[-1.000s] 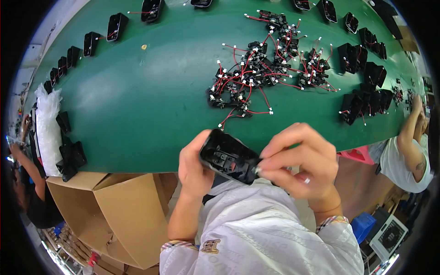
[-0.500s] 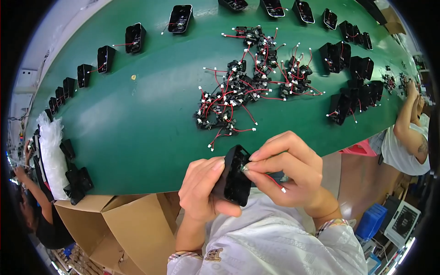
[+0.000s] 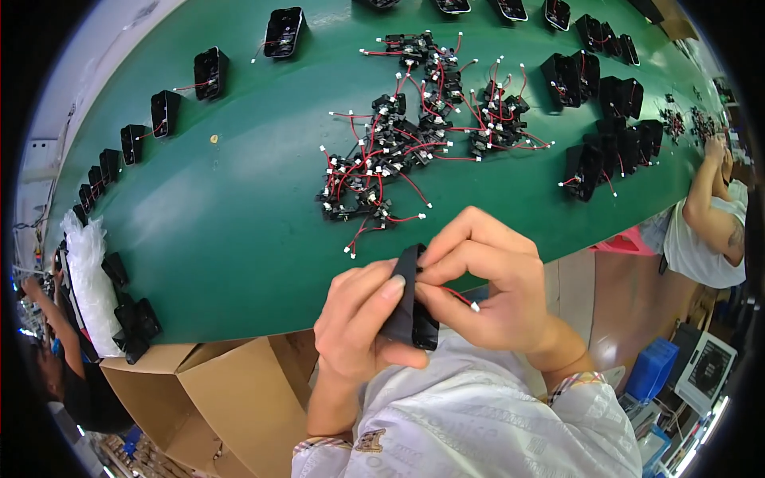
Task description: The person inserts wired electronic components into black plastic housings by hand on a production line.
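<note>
Wrapped around a black plastic housing, my left hand holds it tilted above the table's near edge, its open side turned toward the right. My right hand pinches a small wired part at the housing's open side. The part's body is hidden by the fingers. Its red and black wires come out beneath them and end in a white plug. Beyond my hands lies a heap of small black parts with red and black wires and white plugs.
Similar black housings run along the far edge of the green table. More housings cluster at the right. A clear plastic bag lies at left, above an open cardboard box. Another person sits at far right.
The housing has been turned in my left hand, so its side wall shows more and its opening faces right. My right fingers still pinch at the opening. The view has shifted slightly.
</note>
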`<state>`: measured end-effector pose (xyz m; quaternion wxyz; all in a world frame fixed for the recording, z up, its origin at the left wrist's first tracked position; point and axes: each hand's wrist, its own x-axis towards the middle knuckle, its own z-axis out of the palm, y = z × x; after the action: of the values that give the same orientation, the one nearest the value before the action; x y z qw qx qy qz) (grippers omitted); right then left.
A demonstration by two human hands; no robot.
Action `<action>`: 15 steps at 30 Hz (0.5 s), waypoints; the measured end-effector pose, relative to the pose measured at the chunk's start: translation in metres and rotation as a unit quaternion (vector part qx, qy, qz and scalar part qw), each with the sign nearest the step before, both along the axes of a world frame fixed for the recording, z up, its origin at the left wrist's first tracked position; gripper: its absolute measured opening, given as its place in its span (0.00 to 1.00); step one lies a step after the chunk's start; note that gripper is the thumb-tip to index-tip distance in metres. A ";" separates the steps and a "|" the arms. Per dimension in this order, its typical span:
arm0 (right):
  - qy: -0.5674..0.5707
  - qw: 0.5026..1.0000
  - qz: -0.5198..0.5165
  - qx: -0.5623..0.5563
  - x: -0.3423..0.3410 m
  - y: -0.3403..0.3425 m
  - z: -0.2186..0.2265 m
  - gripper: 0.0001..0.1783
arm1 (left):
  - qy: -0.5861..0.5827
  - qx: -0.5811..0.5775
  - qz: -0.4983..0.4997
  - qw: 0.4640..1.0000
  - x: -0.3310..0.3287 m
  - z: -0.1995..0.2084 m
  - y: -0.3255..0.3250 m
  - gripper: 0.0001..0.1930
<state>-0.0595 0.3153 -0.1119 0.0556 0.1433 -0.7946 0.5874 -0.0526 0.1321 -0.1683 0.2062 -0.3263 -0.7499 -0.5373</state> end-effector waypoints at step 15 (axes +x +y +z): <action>-0.030 0.996 0.014 0.085 0.014 0.010 -0.006 0.23 | -0.454 0.219 -0.059 0.861 -0.023 0.021 0.002 0.16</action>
<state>-0.0458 0.3257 -0.1179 0.0110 0.1404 -0.8409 0.5225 -0.0756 0.1341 -0.1471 -0.1235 -0.0361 -0.6029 -0.7874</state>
